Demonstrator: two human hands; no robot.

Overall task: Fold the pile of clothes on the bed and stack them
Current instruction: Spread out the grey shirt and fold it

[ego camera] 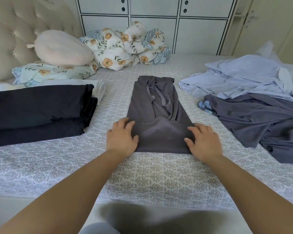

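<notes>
A grey garment (156, 107) with drawstrings lies folded into a long narrow strip in the middle of the bed (159, 174). My left hand (121, 138) grips its near left corner and my right hand (204, 141) grips its near right corner, fingers curled over the side edges. The cloth bulges up between the two hands. On the left lies a stack of folded dark clothes (39, 112) on top of a folded white piece (100, 90). An unfolded pile, with a light blue garment (240, 78) over a slate grey garment (260, 122), sits on the right.
A floral duvet (125, 46) is bundled at the back of the bed. A pink cushion (61, 48) rests on a floral pillow (54, 71) by the tufted headboard (10, 36). White cabinets (159, 22) stand behind the bed. Patterned bedsheet shows in front of my hands.
</notes>
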